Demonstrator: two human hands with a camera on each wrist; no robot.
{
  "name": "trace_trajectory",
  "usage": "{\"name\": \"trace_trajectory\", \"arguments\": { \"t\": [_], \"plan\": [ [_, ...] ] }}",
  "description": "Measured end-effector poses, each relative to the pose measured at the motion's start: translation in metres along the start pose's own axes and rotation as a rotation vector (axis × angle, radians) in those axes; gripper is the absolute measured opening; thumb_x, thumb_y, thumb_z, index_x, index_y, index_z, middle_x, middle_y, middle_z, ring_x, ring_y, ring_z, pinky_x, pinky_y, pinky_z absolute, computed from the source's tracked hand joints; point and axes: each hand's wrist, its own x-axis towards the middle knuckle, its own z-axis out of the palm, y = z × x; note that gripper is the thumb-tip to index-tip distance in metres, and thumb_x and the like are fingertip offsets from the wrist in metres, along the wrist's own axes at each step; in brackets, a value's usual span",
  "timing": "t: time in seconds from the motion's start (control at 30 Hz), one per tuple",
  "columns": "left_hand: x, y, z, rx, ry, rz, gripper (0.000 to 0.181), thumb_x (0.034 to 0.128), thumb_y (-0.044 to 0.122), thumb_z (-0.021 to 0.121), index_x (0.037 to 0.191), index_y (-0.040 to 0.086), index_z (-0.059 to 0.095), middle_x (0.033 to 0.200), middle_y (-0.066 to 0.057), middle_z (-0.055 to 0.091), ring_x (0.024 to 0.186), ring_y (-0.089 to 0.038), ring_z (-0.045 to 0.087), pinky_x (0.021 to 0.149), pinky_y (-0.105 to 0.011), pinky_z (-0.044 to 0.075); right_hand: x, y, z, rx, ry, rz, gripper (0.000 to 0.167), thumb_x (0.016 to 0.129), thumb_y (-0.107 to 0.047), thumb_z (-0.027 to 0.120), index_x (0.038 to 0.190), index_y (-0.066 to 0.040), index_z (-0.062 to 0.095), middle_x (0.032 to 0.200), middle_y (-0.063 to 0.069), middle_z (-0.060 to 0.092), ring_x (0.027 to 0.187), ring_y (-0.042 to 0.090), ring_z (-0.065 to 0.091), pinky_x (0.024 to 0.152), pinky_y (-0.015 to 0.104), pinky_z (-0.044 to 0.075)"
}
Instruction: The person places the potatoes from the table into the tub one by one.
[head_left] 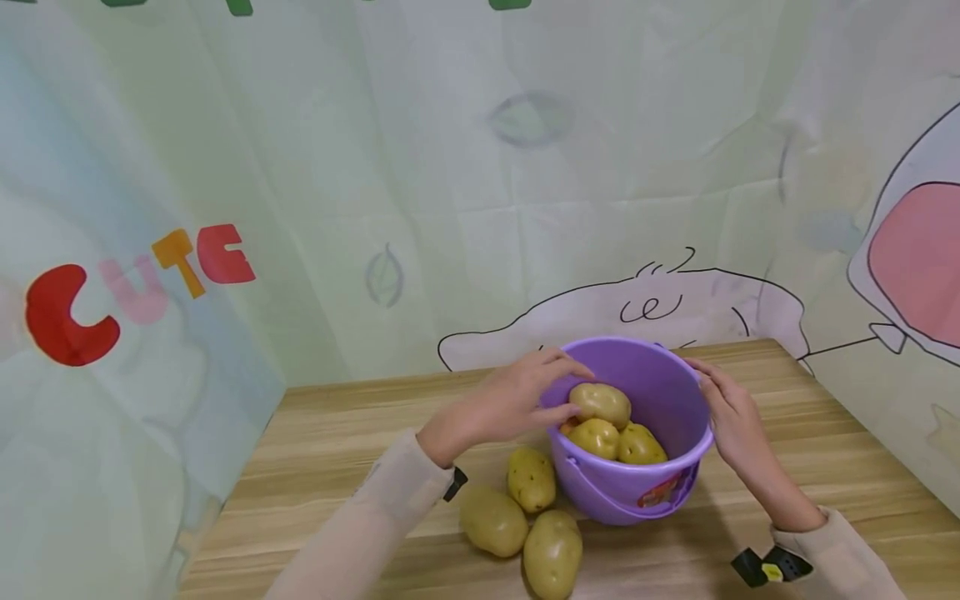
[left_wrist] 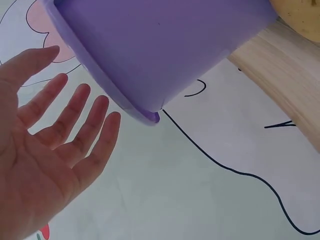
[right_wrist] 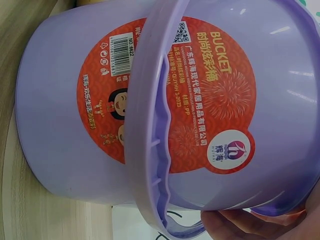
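Note:
A purple bucket (head_left: 600, 492) stands on the table with several potatoes (head_left: 640, 444) in it. My left hand (head_left: 517, 396) is at the bucket's left rim, its fingers spread near the topmost potato (head_left: 600, 404). In the left wrist view, that hand (left_wrist: 55, 145) has its palm bare, with nothing in it. On the opposite side, my right hand (head_left: 738, 425) holds the bucket's right rim. The right wrist view shows the bucket's red label (right_wrist: 210, 95), the lowered handle (right_wrist: 145, 120) and fingers (right_wrist: 240, 224) against the rim.
Three potatoes lie together left of the bucket: a small one (head_left: 532, 480), a rounder one (head_left: 493, 522) and a longer one (head_left: 553, 554). The wood-grain table (head_left: 337, 433) ends at a printed curtain (head_left: 450, 167) behind and on both sides.

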Motion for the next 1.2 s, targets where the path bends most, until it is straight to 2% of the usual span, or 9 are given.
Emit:
{"name": "trace_trajectory", "arguments": {
  "t": [0.23, 0.47, 0.6, 0.7, 0.83, 1.0, 1.1, 1.2],
  "plan": [
    [-0.010, -0.004, -0.003, 0.011, 0.042, -0.002, 0.037, 0.0965, 0.024, 0.068, 0.132, 0.015, 0.060, 0.124, -0.003, 0.058, 0.111, -0.019, 0.055, 0.094, -0.032, 0.047, 0.000, 0.000, -0.001, -0.007, -0.010, 0.015, 0.042, 0.109, -0.018, 0.035, 0.138, 0.007, 0.052, 0.132, 0.027, 0.058, 0.102, -0.014, 0.045, 0.084, 0.007, 0.038],
    [-0.023, -0.006, -0.006, 0.033, 0.064, -0.037, 0.040, 0.0965, 0.028, 0.068, 0.132, 0.013, 0.060, 0.130, -0.006, 0.057, 0.120, -0.021, 0.054, 0.101, -0.036, 0.046, -0.001, 0.001, -0.002, -0.013, -0.010, 0.023, 0.042, 0.109, -0.018, 0.035, 0.139, 0.007, 0.051, 0.133, 0.028, 0.057, 0.103, -0.012, 0.046, 0.083, 0.007, 0.038],
    [-0.030, -0.009, -0.007, 0.060, 0.083, -0.040, 0.039, 0.0968, 0.028, 0.067, 0.132, 0.014, 0.060, 0.128, -0.006, 0.058, 0.119, -0.019, 0.054, 0.100, -0.037, 0.047, -0.001, 0.000, -0.002, -0.019, -0.018, 0.032, 0.043, 0.110, -0.019, 0.034, 0.140, 0.006, 0.051, 0.134, 0.028, 0.056, 0.112, 0.014, 0.056, 0.084, 0.008, 0.038],
    [-0.036, -0.011, -0.007, 0.066, 0.102, -0.039, 0.038, 0.0971, 0.028, 0.067, 0.132, 0.015, 0.061, 0.123, -0.004, 0.059, 0.114, -0.016, 0.055, 0.097, -0.034, 0.048, -0.001, -0.002, -0.002, -0.018, -0.026, 0.035, 0.044, 0.110, -0.020, 0.033, 0.140, 0.007, 0.050, 0.134, 0.028, 0.056, 0.117, 0.036, 0.054, 0.084, 0.009, 0.038],
    [-0.045, -0.014, -0.007, 0.061, 0.129, -0.034, 0.038, 0.0965, 0.027, 0.068, 0.131, 0.013, 0.061, 0.125, -0.001, 0.058, 0.117, -0.015, 0.055, 0.100, -0.033, 0.047, -0.001, -0.003, -0.002, -0.016, -0.028, 0.036, 0.044, 0.110, -0.021, 0.032, 0.140, 0.007, 0.050, 0.134, 0.028, 0.055, 0.117, 0.041, 0.053, 0.084, 0.009, 0.038],
    [-0.057, -0.018, -0.007, 0.055, 0.142, -0.037, 0.038, 0.0963, 0.027, 0.068, 0.130, 0.010, 0.061, 0.128, -0.001, 0.058, 0.122, -0.017, 0.054, 0.105, -0.036, 0.043, -0.001, -0.002, -0.002, -0.010, -0.024, 0.033, 0.044, 0.110, -0.020, 0.032, 0.140, 0.008, 0.050, 0.135, 0.029, 0.055, 0.117, 0.038, 0.054, 0.083, 0.008, 0.037],
    [-0.064, -0.020, -0.006, 0.060, 0.120, -0.072, 0.038, 0.0967, 0.029, 0.067, 0.130, 0.011, 0.061, 0.128, -0.001, 0.058, 0.121, -0.018, 0.054, 0.104, -0.037, 0.044, 0.000, -0.002, -0.001, -0.005, -0.014, 0.020, 0.043, 0.110, -0.018, 0.034, 0.139, 0.008, 0.051, 0.133, 0.029, 0.056, 0.112, 0.019, 0.057, 0.083, 0.007, 0.038],
    [-0.073, -0.021, -0.005, 0.043, 0.086, -0.112, 0.038, 0.0969, 0.031, 0.067, 0.130, 0.012, 0.060, 0.127, -0.001, 0.059, 0.119, -0.019, 0.055, 0.101, -0.037, 0.046, -0.001, -0.002, -0.001, 0.003, -0.010, 0.010, 0.042, 0.109, -0.017, 0.035, 0.138, 0.008, 0.052, 0.131, 0.029, 0.058, 0.105, -0.005, 0.052, 0.082, 0.007, 0.039]
  ]
}}
